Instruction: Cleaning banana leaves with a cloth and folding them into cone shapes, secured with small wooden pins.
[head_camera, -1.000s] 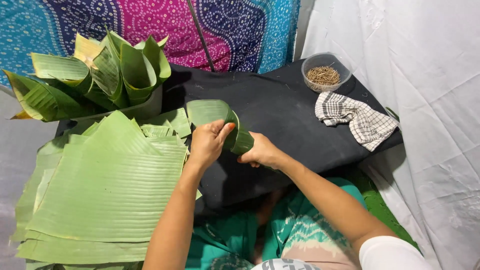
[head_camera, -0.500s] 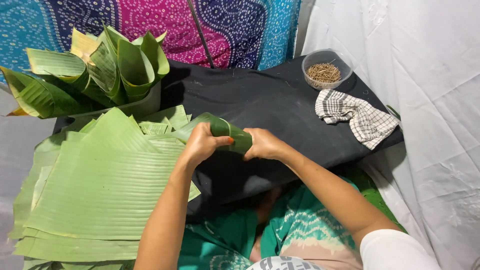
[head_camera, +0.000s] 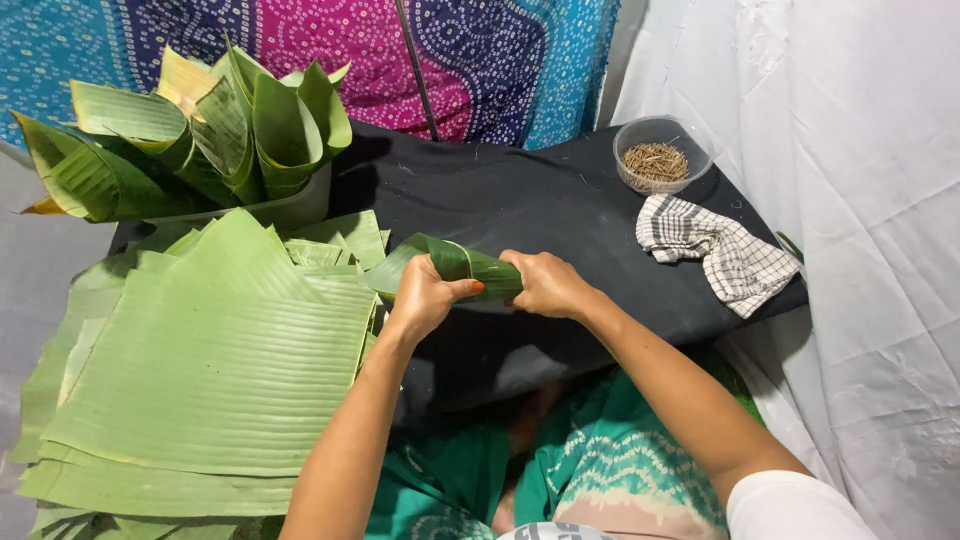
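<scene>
Both of my hands grip one piece of green banana leaf (head_camera: 455, 260) rolled into a cone above the black cloth (head_camera: 540, 200). My left hand (head_camera: 425, 297) wraps around the wider open end, thumb across the leaf. My right hand (head_camera: 545, 283) pinches the narrow end. The cone lies roughly level, its mouth pointing left toward the leaf stack.
A stack of flat banana leaf sheets (head_camera: 200, 370) lies at left. Several finished leaf cones (head_camera: 230, 130) stand in a heap at the back left. A small clear bowl of thin sticks (head_camera: 660, 155) and a checked cloth (head_camera: 720, 250) sit at right. White fabric hangs on the right.
The leaf piece has gone from a loose open curl to a tighter cone, and both hands have closed in around it.
</scene>
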